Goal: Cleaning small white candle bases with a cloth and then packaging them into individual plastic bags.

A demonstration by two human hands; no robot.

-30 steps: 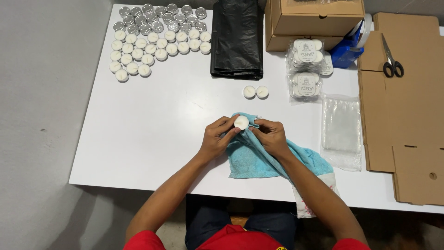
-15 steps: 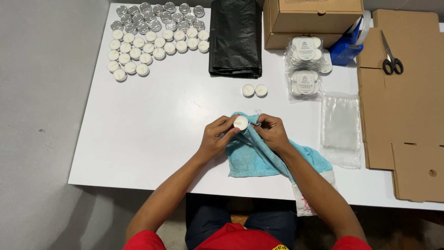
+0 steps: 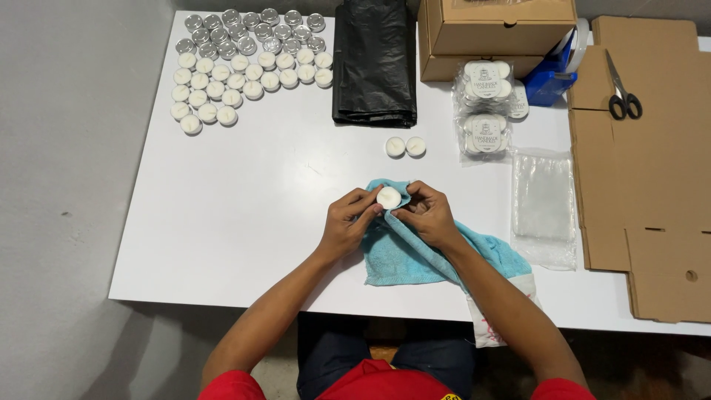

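My left hand (image 3: 348, 221) and my right hand (image 3: 428, 213) meet over a light blue cloth (image 3: 415, 252) near the table's front edge. Between their fingertips sits a small white tealight candle (image 3: 388, 197), wrapped partly by a fold of the cloth. The left hand's fingers grip the candle's side; the right hand pinches the cloth against it. Two more tealights (image 3: 405, 147) stand side by side just beyond the hands.
Several tealights in rows (image 3: 237, 70) fill the far left of the white table (image 3: 244, 215). A folded black bag (image 3: 374, 63), cardboard boxes (image 3: 496, 33), packed candle bags (image 3: 485, 107), clear bags (image 3: 544, 204), flat cardboard (image 3: 644, 178), scissors (image 3: 622, 92) and a blue tape dispenser (image 3: 552, 78) lie to the right.
Both hands stay on the candle and cloth in the same spot; the fingers shift slightly around the candle.
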